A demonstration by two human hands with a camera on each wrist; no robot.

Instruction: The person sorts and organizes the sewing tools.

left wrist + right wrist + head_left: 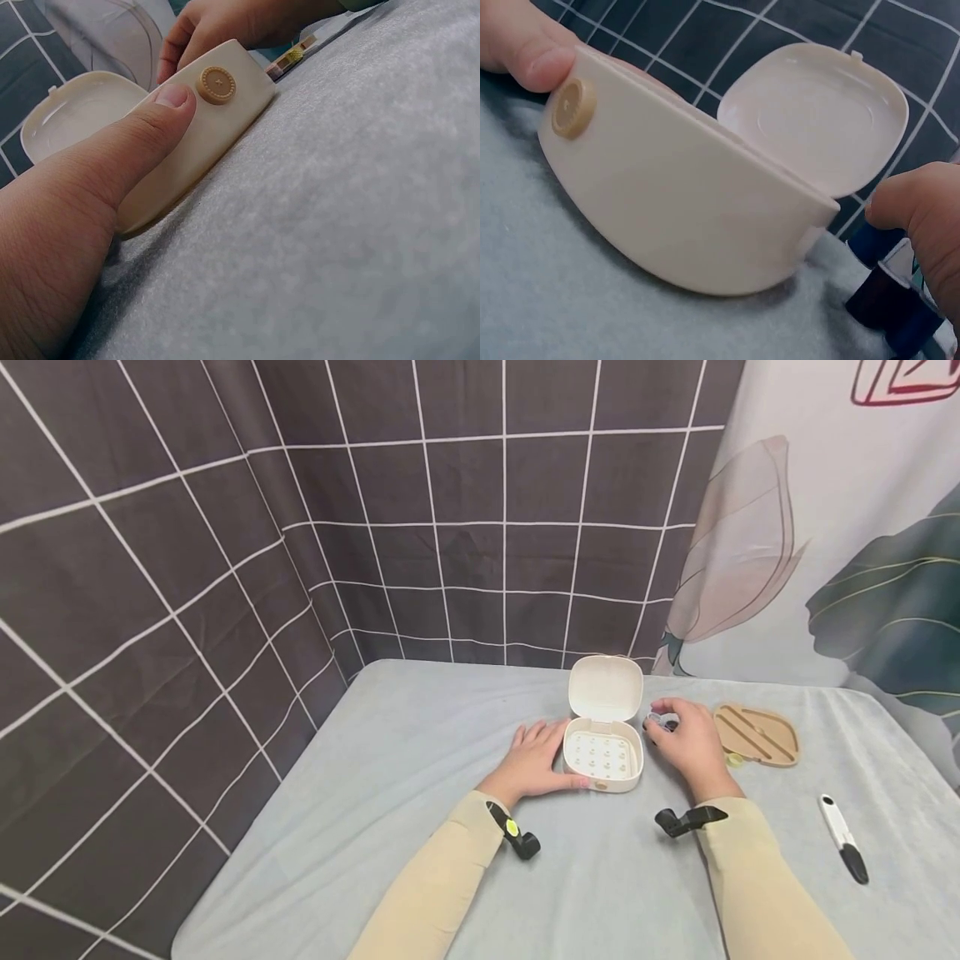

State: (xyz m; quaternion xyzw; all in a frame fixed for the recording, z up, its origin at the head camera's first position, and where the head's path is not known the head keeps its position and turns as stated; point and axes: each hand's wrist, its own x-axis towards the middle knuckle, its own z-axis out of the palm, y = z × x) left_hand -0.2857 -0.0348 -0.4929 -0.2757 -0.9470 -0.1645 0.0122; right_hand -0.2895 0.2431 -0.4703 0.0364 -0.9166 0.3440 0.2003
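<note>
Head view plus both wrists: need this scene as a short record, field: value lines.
Box: cream, lid open, rows of small pegs inside
Left hand: rests against box's left side, thumb on front beside round button
Right hand: fingers around dark spools right of box; lifted or not, unclear
Tray: tan, slotted, right of that hand
Tool: white and black, lying at right
Surface: pale cloth

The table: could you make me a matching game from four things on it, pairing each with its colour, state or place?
1. Box
2. Board
3. Slim tool
4. Spools

A. White with a black end
B. Dark, at the right hand
C. Tan with long grooves
D. Cream, its lid open

Right pairs: 1-D, 2-C, 3-A, 4-B
</note>
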